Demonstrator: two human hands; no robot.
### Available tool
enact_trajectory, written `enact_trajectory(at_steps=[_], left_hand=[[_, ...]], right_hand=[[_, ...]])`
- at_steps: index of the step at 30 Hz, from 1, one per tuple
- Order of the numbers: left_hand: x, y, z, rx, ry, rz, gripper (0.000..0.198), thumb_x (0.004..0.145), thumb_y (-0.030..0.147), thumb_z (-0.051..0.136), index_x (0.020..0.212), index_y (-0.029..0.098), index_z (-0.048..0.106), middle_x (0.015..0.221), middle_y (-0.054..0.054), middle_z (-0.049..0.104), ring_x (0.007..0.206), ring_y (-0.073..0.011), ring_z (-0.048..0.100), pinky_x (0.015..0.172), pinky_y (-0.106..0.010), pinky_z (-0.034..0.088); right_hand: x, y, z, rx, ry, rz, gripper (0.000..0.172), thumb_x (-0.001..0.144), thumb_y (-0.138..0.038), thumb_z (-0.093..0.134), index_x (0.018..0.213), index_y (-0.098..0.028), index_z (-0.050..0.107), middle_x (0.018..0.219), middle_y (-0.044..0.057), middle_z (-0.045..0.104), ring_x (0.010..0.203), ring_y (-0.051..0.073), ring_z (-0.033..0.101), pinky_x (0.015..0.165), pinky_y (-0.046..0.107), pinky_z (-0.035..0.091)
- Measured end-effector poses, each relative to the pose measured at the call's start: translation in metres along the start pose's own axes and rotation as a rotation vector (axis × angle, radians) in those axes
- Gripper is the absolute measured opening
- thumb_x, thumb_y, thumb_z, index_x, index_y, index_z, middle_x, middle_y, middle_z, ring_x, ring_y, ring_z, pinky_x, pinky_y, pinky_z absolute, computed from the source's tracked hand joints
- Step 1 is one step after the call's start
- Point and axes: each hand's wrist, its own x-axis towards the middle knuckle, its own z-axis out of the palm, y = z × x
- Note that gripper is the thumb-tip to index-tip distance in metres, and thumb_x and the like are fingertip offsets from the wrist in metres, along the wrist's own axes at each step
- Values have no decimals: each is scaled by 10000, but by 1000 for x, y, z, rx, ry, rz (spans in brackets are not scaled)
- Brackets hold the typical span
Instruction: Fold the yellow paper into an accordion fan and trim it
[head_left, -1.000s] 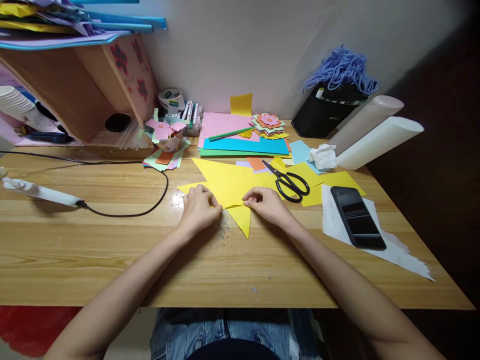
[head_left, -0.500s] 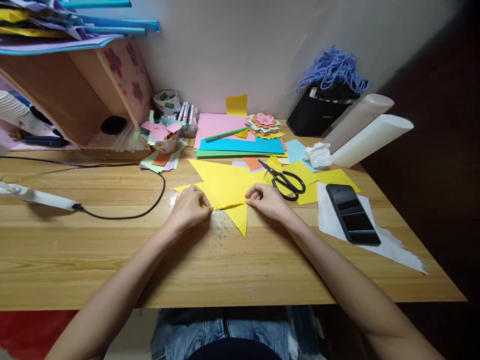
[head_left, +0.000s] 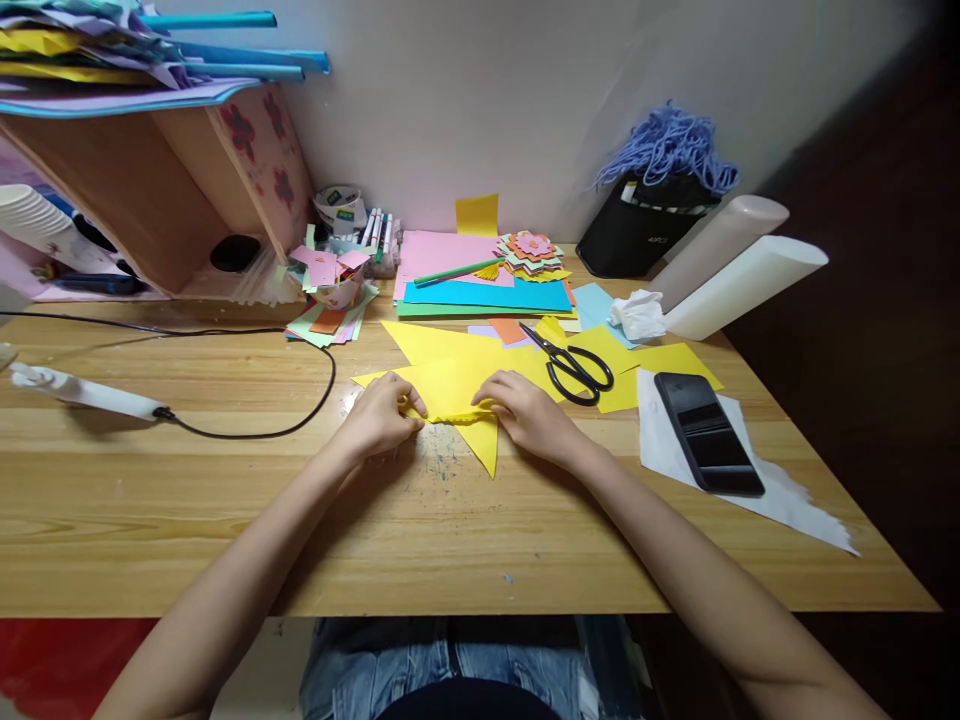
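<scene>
Yellow paper (head_left: 457, 385) sits flat on the wooden table (head_left: 225, 500), mid-desk, a spiky cut shape with one point aimed toward the person. Head view: left hand (head_left: 382, 415) pinches the paper's left end of a narrow fold, fingers closed on it. Right hand (head_left: 529, 410) pinches the right end of the same fold, fingers curled down on the paper. Hands are near each other, fold running between them. Black scissors (head_left: 574, 368) lie just right of the right hand, on more yellow sheets. Phone (head_left: 709, 432) rests on white paper (head_left: 795, 500) further right. Stack of coloured sheets (head_left: 484, 290) behind, near the wall. Glue gun (head_left: 82, 392) with black cable (head_left: 300, 400) far left.
</scene>
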Motion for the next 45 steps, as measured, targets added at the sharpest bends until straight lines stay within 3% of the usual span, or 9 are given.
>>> enact_trajectory(at_steps=[6,15,22,31,34,37,41,45], left_hand=[[-2,5,-1,-10,-3,-35,114,613,172,620,707,203,676,896,-55,606,828,-197,563,745,-326,452],[-1,1,1,-30,7,-24,118,610,197,633,717,215,679,877,-45,610,816,-193,570,735,-323,458],[3,-6,1,-80,-18,-14,151,600,231,664,749,213,682,850,-42,605,785,-184,570,674,-300,464],[2,-6,-1,-90,-44,13,156,627,206,666,781,218,690,886,-35,633,841,-187,587,732,-305,465],[1,-4,-3,-146,-52,78,142,684,154,613,797,216,671,885,-21,662,853,-173,595,742,-295,461],[-2,4,-3,-129,13,238,126,787,202,555,881,201,639,931,-27,669,869,-163,594,762,-295,456],[-6,19,5,133,47,476,201,828,311,562,970,187,631,941,-57,648,849,-183,583,722,-304,443],[-6,24,18,358,144,521,169,860,266,518,884,170,655,832,-62,647,757,-182,578,658,-307,414]], right_hand=[[-2,-2,4,-137,-83,-160,280,831,-16,413,901,-197,615,895,62,600,819,167,533,656,264,416],[0,-10,8,-25,-66,-108,44,846,-222,564,868,-198,593,865,51,614,828,175,544,713,293,436],[2,-7,20,33,9,-23,98,885,-183,499,861,-194,594,839,44,619,806,161,549,702,281,435],[3,-3,19,-192,-13,-145,185,909,-212,457,858,-182,632,867,71,629,820,173,549,684,287,442],[4,-4,18,-314,-26,-204,212,910,-182,441,834,-170,639,832,74,630,780,174,538,652,282,430],[5,-3,20,-385,-23,-259,206,899,-151,447,823,-155,638,809,79,626,765,180,529,638,283,429],[6,-1,23,-347,20,-260,188,892,-161,460,819,-142,632,795,83,626,760,184,533,655,290,453],[7,0,25,-217,88,-206,159,888,-176,479,826,-147,622,794,78,628,757,177,545,679,294,470]])
